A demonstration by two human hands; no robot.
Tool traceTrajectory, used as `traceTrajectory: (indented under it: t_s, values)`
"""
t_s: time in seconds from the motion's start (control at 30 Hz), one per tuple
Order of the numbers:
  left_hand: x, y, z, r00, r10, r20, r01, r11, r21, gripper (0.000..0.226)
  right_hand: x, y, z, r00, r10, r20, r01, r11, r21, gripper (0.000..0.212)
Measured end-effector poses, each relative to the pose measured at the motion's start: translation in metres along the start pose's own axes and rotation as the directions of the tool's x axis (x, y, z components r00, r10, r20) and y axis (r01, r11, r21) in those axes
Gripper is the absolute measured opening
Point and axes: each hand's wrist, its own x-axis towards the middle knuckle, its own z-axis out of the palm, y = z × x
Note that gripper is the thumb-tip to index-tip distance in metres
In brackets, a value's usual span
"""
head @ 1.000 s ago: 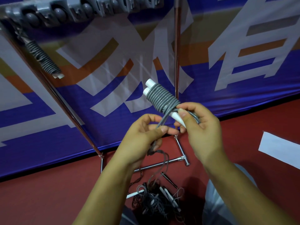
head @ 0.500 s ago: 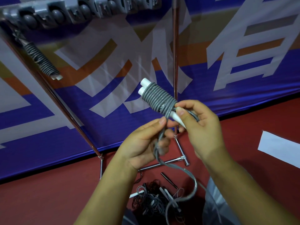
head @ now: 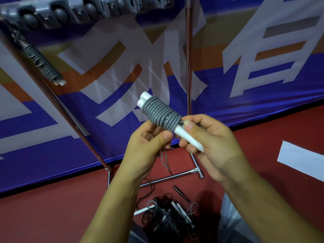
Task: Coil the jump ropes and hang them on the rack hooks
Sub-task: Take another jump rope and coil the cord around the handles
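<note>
Both hands up in front of the rack, working one jump rope (head: 160, 114). Its grey cord is wound tight round two white handles held side by side; the bundle tilts up and to the left, blunt handle ends on top.

Right hand (head: 213, 146) grips the lower, tapered part of the handles, thumb pressed at the bottom edge of the coil, fingers curled round behind.

Left hand (head: 149, 148) sits just left of it, fingers curled, thumb against the underside of the coil. It pinches the loose tail of cord, which trails down below the palm in thin strands.

Rack (head: 188, 67): chrome poles, one slanting on the left, one upright behind the bundle, crossbar feet on the red floor (head: 52, 216). A row of grey hooks (head: 61, 16) runs along the top left. A finished coiled rope (head: 43, 64) hangs there already, far left, white ends pointing down.

Near, on the floor between my forearms: a tangled pile of ropes (head: 166, 214), dark cords and white handles mixed.

Behind it all, a blue banner (head: 245, 106) with large white and orange shapes. White strip (head: 301, 160) on the floor at right.
</note>
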Motion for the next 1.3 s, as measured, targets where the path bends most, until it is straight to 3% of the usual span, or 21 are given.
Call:
traceTrajectory:
  t_s: [0.07, 0.13, 0.23, 0.3, 0.43, 0.5, 0.67, 0.77, 0.83, 0.97, 1.03, 1.17, 1.3]
  values:
    - [-0.001, 0.000, -0.001, 0.999, 0.049, -0.008, -0.050, 0.998, -0.050, 0.053, 0.000, -0.002, 0.001, 0.995, 0.078, 0.068, -0.082, 0.994, 0.065, 0.006]
    - [0.001, -0.001, -0.002, 0.997, 0.049, -0.052, -0.052, 0.997, -0.061, 0.045, 0.002, -0.001, -0.001, 0.989, 0.108, 0.102, -0.114, 0.992, 0.058, 0.004]
    - [-0.002, 0.003, 0.003, 0.997, 0.032, -0.075, -0.035, 0.998, -0.043, 0.043, 0.006, 0.006, -0.006, 0.993, 0.059, 0.098, -0.050, 0.994, -0.093, 0.007]
    - [-0.004, 0.005, 0.007, 0.994, 0.024, -0.107, -0.023, 1.000, 0.009, 0.045, 0.009, 0.014, -0.012, 0.995, -0.050, 0.089, 0.072, 0.963, -0.261, 0.012]
    - [-0.007, 0.010, 0.019, 0.976, 0.068, -0.207, -0.027, 0.981, 0.194, 0.042, 0.007, 0.026, -0.020, 0.961, -0.268, 0.069, 0.270, 0.852, -0.448, 0.009]
    - [-0.007, 0.012, 0.024, 0.965, 0.091, -0.244, -0.043, 0.980, 0.196, 0.047, 0.003, 0.030, -0.020, 0.938, -0.339, 0.072, 0.326, 0.796, -0.509, 0.012]
    - [-0.010, 0.013, 0.039, 0.942, -0.017, -0.335, 0.008, 1.000, -0.026, 0.047, 0.002, 0.039, -0.018, 0.801, -0.573, 0.171, 0.498, 0.481, -0.721, 0.027]
    - [-0.012, 0.013, 0.039, 0.954, -0.128, -0.271, 0.092, 0.986, -0.141, 0.043, 0.006, 0.038, -0.020, 0.732, -0.652, 0.196, 0.550, 0.396, -0.735, 0.023]
    - [-0.013, 0.013, 0.034, 0.966, -0.153, -0.207, 0.125, 0.982, -0.142, 0.040, 0.005, 0.038, -0.021, 0.747, -0.635, 0.197, 0.557, 0.437, -0.706, 0.020]
    - [-0.014, 0.014, 0.021, 0.985, -0.154, -0.075, 0.145, 0.983, -0.113, 0.037, 0.001, 0.036, -0.021, 0.858, -0.501, 0.109, 0.469, 0.682, -0.561, 0.015]
    - [-0.014, 0.017, 0.016, 0.987, -0.159, -0.007, 0.157, 0.981, -0.112, 0.040, 0.000, 0.035, -0.022, 0.876, -0.475, 0.083, 0.451, 0.747, -0.488, 0.024]
    - [-0.011, 0.019, 0.012, 0.991, -0.131, 0.019, 0.131, 0.991, 0.001, 0.044, -0.001, 0.033, -0.019, 0.867, -0.493, 0.072, 0.478, 0.785, -0.395, 0.038]
    - [-0.004, 0.008, 0.014, 0.990, -0.137, -0.039, 0.142, 0.972, 0.186, 0.030, 0.006, 0.039, -0.017, 0.821, -0.568, 0.046, 0.534, 0.738, -0.413, 0.040]
